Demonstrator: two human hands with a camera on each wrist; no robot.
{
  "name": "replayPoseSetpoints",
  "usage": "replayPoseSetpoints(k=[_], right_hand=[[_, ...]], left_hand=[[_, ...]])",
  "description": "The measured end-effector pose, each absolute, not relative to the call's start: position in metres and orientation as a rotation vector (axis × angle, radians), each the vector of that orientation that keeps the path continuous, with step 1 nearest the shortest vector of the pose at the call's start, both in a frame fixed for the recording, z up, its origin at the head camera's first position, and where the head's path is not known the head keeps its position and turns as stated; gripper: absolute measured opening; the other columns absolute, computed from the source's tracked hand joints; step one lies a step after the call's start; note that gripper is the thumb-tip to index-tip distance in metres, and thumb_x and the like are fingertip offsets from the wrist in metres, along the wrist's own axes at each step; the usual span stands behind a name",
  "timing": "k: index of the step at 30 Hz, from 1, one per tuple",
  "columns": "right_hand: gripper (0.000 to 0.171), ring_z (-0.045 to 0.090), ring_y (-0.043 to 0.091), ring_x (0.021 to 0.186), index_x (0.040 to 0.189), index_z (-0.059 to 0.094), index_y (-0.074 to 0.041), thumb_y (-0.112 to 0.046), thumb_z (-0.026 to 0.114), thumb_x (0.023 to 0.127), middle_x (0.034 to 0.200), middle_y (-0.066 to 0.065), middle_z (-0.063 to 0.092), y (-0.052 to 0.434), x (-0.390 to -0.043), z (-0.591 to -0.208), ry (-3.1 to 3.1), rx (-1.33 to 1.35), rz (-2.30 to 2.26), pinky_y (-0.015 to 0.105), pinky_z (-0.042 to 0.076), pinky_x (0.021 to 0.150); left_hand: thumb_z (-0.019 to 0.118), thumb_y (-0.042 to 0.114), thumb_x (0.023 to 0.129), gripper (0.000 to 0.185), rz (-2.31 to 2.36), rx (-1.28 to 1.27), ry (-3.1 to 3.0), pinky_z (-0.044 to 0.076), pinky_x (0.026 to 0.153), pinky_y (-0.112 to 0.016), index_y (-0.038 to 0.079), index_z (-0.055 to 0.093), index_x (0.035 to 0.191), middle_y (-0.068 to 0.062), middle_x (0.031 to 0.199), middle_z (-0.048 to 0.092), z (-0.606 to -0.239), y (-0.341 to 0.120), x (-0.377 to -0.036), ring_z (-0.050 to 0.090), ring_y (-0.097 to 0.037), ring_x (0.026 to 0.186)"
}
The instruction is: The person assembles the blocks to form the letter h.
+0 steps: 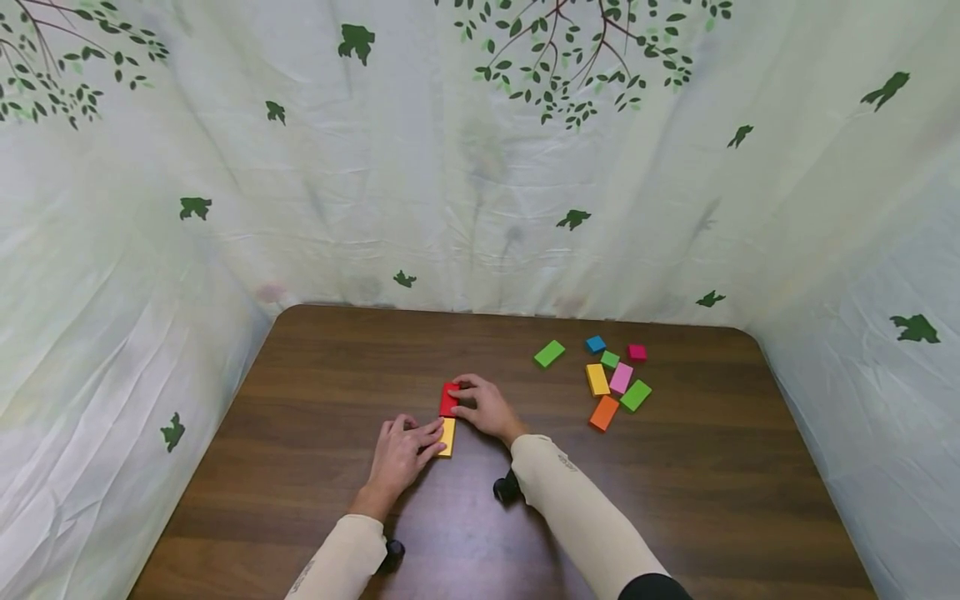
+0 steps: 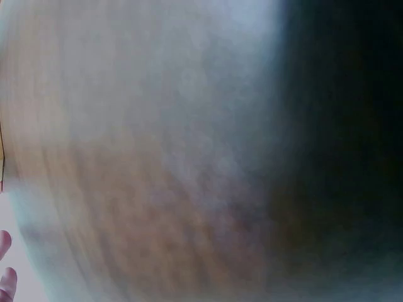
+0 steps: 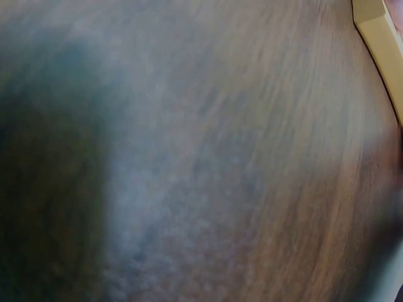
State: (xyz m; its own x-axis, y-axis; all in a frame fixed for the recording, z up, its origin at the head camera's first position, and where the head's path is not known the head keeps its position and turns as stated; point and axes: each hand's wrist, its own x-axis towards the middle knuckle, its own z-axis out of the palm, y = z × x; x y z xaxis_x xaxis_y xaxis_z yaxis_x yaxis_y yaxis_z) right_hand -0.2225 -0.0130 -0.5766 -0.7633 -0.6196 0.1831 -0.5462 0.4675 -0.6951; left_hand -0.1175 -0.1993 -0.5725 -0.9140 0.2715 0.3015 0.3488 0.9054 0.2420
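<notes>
On the dark brown wooden worktop (image 1: 315,392), two flat rectangular blocks lie end to end near the middle: one red block (image 1: 448,399) farther from the person and one yellow-orange block (image 1: 447,437) nearer. The right hand (image 1: 487,407) curls its fingers round the red block, thumb at its near end and fingertips over its far end. The left hand (image 1: 401,454) lies flat beside the yellow-orange block, its fingers nearly straight and resting against that block's left edge and top.

To the right, well apart from the hands, a loose group of eight more flat blocks: three green ones, namely a larger green block (image 1: 549,353) standing off to the left, a small green block (image 1: 610,359) and another green block (image 1: 635,395); one blue block (image 1: 596,343); one magenta block (image 1: 637,352); one yellow block (image 1: 597,379); one pink block (image 1: 620,377); and one orange block (image 1: 603,412).

Both wrist views are blurred, showing little beyond wood grain.

A pale leaf-and-bird printed cloth (image 1: 480,167) hangs round three sides.
</notes>
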Motion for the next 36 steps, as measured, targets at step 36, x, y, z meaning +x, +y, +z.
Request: replayPoseSetpoints(k=[36], right_hand=[[0.033, 0.052, 0.026, 0.122, 0.115, 0.071, -0.005, -0.017, 0.075, 0.085, 0.129, 0.008, 0.058, -0.0136, -0.2176, -0.5693, 2.574, -0.918, -1.225, 0.041, 0.039, 0.104]], left_hand=[[0.077, 0.037, 0.078, 0.037, -0.428, -0.446, -2.813, 0.038, 0.078, -0.041, 0.018, 0.074, 0.111, 0.005, 0.119, 0.067, -0.5714, -0.1974, -0.1163, 0.052, -0.022, 0.090]])
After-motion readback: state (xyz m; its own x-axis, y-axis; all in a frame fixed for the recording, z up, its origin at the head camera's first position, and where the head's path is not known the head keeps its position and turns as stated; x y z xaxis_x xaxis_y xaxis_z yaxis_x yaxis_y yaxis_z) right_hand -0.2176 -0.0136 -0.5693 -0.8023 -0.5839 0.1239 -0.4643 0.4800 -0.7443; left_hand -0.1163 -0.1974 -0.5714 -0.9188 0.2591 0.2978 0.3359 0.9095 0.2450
